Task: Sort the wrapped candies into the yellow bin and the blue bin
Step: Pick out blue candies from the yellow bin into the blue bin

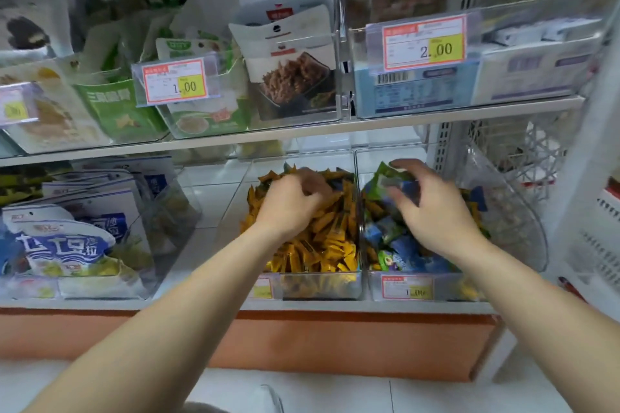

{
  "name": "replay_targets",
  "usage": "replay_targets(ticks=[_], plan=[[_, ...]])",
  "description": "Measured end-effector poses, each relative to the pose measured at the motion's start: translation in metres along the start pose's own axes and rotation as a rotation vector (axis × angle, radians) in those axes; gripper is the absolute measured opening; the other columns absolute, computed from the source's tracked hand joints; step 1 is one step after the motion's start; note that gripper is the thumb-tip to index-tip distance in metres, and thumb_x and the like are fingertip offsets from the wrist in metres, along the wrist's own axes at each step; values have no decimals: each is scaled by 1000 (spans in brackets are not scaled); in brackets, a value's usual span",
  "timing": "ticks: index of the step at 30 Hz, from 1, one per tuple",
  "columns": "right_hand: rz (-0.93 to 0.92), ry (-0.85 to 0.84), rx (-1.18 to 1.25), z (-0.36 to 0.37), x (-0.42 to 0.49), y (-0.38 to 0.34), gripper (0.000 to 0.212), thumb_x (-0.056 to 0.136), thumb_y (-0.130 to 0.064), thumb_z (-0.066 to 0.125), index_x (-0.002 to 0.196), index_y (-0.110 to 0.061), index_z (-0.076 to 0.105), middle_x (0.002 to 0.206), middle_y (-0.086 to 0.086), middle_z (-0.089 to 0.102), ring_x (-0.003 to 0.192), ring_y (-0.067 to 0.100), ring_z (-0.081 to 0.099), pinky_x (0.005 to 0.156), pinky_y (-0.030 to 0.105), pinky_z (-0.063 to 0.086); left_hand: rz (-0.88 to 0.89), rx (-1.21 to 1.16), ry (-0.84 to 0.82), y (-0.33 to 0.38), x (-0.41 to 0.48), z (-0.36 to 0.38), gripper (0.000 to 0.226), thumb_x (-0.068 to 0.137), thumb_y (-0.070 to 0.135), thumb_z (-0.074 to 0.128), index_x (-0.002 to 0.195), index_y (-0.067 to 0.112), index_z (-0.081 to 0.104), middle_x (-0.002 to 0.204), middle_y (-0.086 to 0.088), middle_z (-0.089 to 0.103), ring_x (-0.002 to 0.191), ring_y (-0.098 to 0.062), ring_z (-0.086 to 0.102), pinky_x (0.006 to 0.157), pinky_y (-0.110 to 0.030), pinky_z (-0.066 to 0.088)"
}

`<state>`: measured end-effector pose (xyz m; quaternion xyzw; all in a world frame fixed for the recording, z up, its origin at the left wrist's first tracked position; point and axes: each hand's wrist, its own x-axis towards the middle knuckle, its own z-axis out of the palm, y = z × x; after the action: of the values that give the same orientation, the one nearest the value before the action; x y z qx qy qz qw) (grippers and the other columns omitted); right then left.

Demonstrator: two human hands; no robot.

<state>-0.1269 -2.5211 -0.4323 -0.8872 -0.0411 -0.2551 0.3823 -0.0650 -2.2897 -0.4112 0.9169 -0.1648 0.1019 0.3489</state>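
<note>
Two clear bins stand side by side on the lower shelf. The yellow bin (322, 286) holds a heap of yellow wrapped candies (330, 245). The blue bin (446, 288) holds blue and green wrapped candies (399, 246) with some yellow ones mixed in. My left hand (288, 203) reaches into the yellow heap with curled fingers; what they hold is hidden. My right hand (432, 208) is over the blue bin and grips a bunch of blue and green wrapped candies (391, 181).
Bags of snacks (67, 241) fill the lower shelf at the left. A clear curved tub (510, 211) sits right of the blue bin. The upper shelf edge (302, 135) hangs just above both bins, with price tags and packets behind it.
</note>
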Motion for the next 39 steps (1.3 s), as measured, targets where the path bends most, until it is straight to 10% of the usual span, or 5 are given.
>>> replay_targets(ticks=[6,13,18,28,39], plan=[[184,-208,-356,-2,16,48,46,102,-42,43,148,-37,41,127,9,58,113,33,58,88,47,53,-18,432,-159,-46,59,21,44,92,37,63,135,38,50,136,0,57,121,-28,55,90,-35,44],[324,-279,-569,8,27,34,60,100,-55,33,154,-28,27,153,10,35,137,37,29,104,49,38,-80,270,-82,-69,69,16,31,92,55,58,115,37,66,113,5,68,104,-19,62,88,-39,52],[116,-124,-320,12,28,8,45,98,-41,49,141,-28,48,144,3,47,132,28,37,102,42,38,-119,-159,225,-39,43,-7,19,89,40,70,105,32,66,97,12,71,86,-7,66,74,-24,50],[322,-39,433,24,35,-16,26,92,-26,68,115,-36,61,104,-6,68,85,14,69,78,40,60,88,-317,-59,10,22,20,10,91,21,70,99,25,72,97,11,73,91,-2,67,88,-27,54],[95,-139,-469,27,45,0,49,97,-49,44,143,-32,48,145,2,48,133,30,41,105,45,37,141,357,-442,-40,70,27,47,93,49,60,137,33,54,142,2,51,129,-24,48,98,-31,36]])
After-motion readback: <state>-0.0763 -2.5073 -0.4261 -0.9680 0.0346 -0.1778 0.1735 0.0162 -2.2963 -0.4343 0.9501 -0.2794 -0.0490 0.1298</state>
